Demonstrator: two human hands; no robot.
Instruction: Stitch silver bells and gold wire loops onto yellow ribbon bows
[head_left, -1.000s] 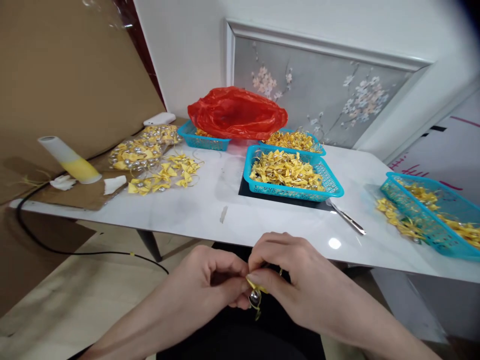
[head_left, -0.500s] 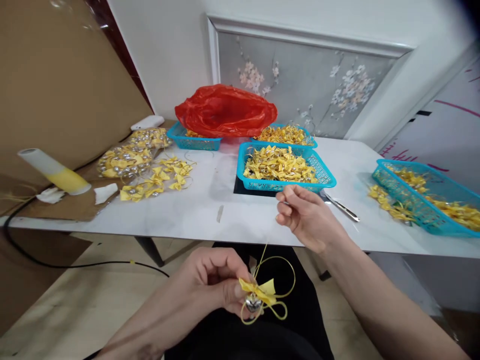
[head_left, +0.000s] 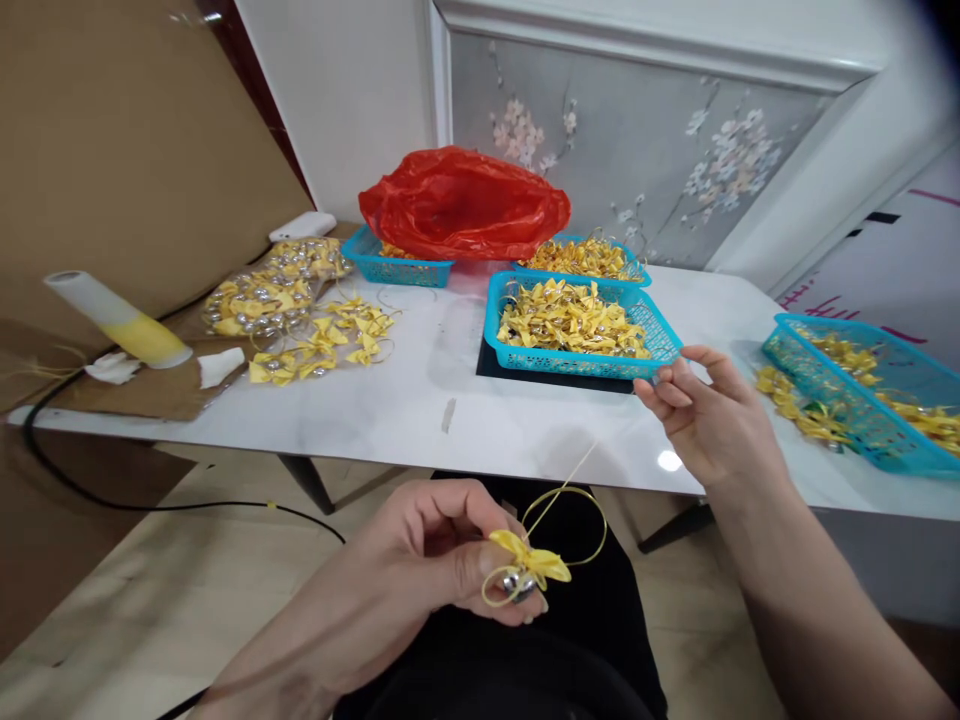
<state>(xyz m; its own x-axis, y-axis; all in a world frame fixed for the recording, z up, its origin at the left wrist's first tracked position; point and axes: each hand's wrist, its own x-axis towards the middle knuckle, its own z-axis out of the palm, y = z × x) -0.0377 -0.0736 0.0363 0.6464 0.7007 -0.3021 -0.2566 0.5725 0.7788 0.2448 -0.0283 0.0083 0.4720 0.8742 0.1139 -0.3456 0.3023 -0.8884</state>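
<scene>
My left hand [head_left: 450,560] pinches a yellow ribbon bow [head_left: 536,557] between thumb and fingers, above my lap. A shiny silver bell [head_left: 517,583] hangs under the bow. From the bow a thin yellow cord [head_left: 604,525] curves out in a loop, and one straight end points up toward my right hand. My right hand [head_left: 705,415] is raised over the table edge near the front right corner of a blue basket [head_left: 581,362], thumb and fingertips pressed together. What those fingertips hold is too small to make out. Yellow bows with bells [head_left: 574,318] fill that basket.
A red plastic bag [head_left: 465,205] sits between two blue baskets at the back. Bagged bells and bows [head_left: 259,300], loose bows [head_left: 322,345] and a yellow-white tube [head_left: 120,320] lie left. Another blue basket [head_left: 870,400] stands right. A black cable [head_left: 180,505] hangs at left.
My right hand has moved right and away from the bow, and the cord end now slants toward it. The left hand keeps the bow, which has turned slightly. The silver tool is now out of sight.
</scene>
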